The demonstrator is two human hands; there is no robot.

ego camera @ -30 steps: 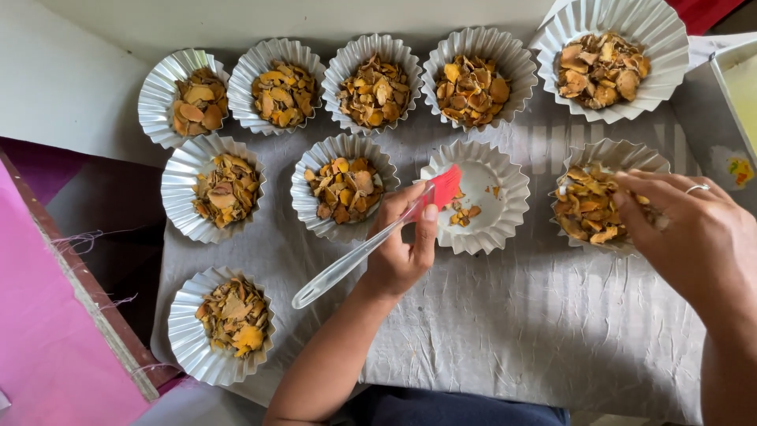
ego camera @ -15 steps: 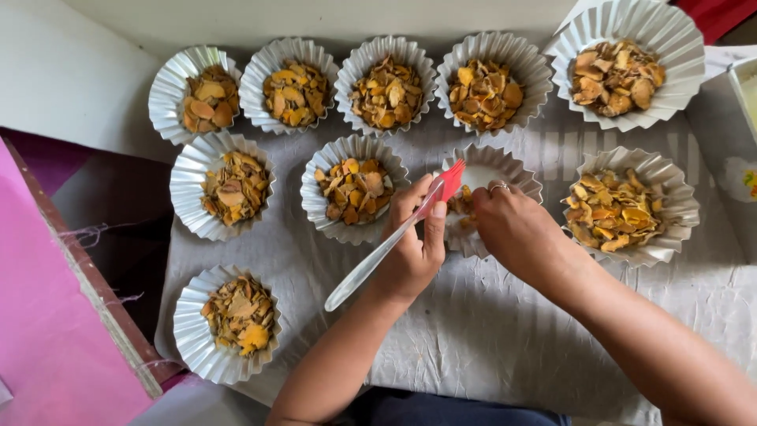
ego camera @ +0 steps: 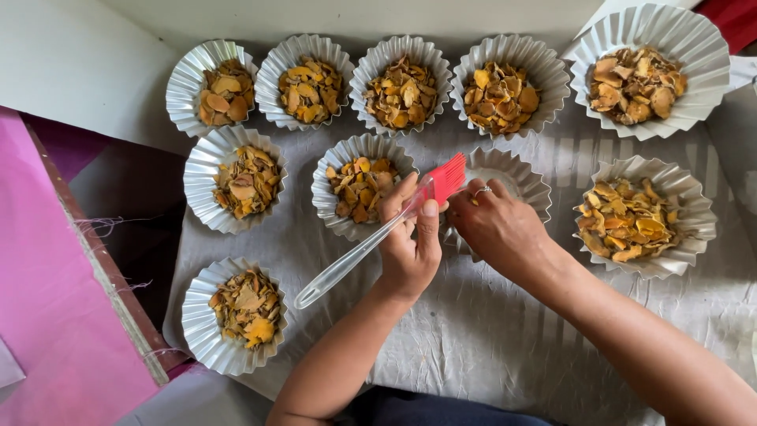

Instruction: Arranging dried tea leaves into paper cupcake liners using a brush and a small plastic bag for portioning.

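A: Head view. Left hand (ego camera: 410, 244) has its fingers clamped on a brush (ego camera: 378, 233): clear plastic handle, red silicone bristles, the bristles at the rim of the near-empty foil cup (ego camera: 509, 185) in the middle of the cloth (ego camera: 473, 347).

B: And the right hand (ego camera: 498, 229)?

A: Fingers curled together on that cup's near rim, a ring on one. It seems to steady the cup while the brush works inside.

B: So the step in hand?

A: Brushing the cup's inside, I judge. A light stroke is called for; the pleated foil looks thin and easily dented.

B: Other cups?

A: Filled foil cups (ego camera: 402, 91) line the far edge, more toward the left edge, one at the right (ego camera: 643, 217). All hold dry, flaky orange-yellow chips (ego camera: 359, 185), brittle-looking. The cloth is grey and wrinkled.
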